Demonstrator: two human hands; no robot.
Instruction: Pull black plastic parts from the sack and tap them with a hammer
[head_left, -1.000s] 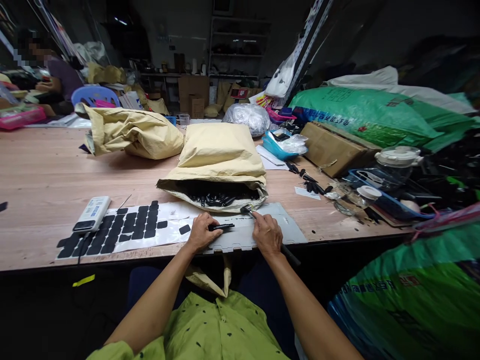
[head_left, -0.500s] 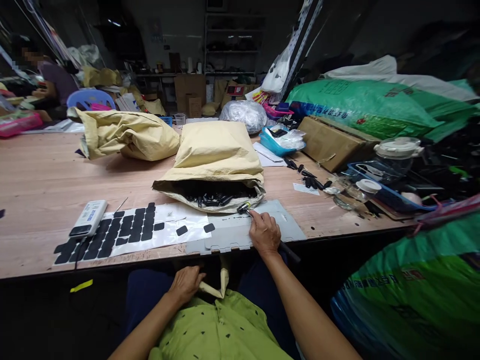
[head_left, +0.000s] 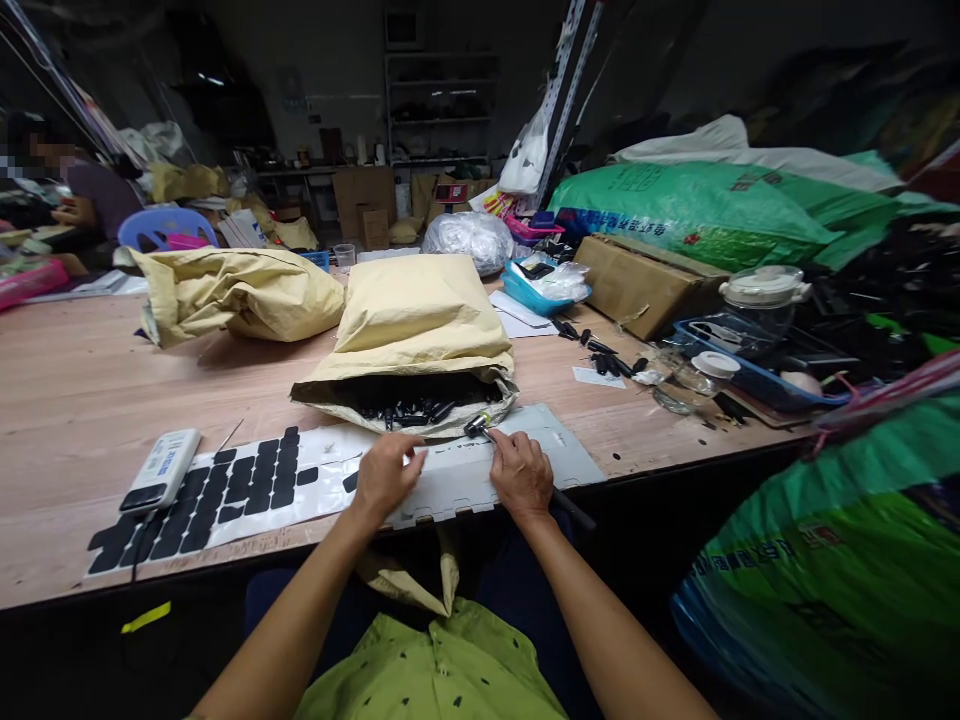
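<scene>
My right hand (head_left: 521,475) is wrapped round a small hammer (head_left: 574,510), its metal head (head_left: 476,425) lying at the mouth of a cream paper sack (head_left: 420,305). Inside the sack's open mouth are many black pieces (head_left: 420,410). Over the table's front edge, beside a grey board (head_left: 450,485), is my left hand (head_left: 388,475). Its thumb and forefinger are apart, with nothing visible between them. To its left lies a white sheet (head_left: 326,460) with rows of black rounded patches (head_left: 251,480). My left hand partly hides a loose patch (head_left: 350,482).
A white device (head_left: 161,470) with a cable rests on the sheet's left. Behind it sits another cream sack (head_left: 247,290). To the right are black parts (head_left: 604,360), a cardboard box (head_left: 645,280), a clear jar (head_left: 761,310) and green sacks (head_left: 697,210). A person (head_left: 97,190) sits far left.
My left hand has risen from my lap to the table's front edge, beside the board. My right hand still holds the hammer in about the same place. The view has shifted slightly.
</scene>
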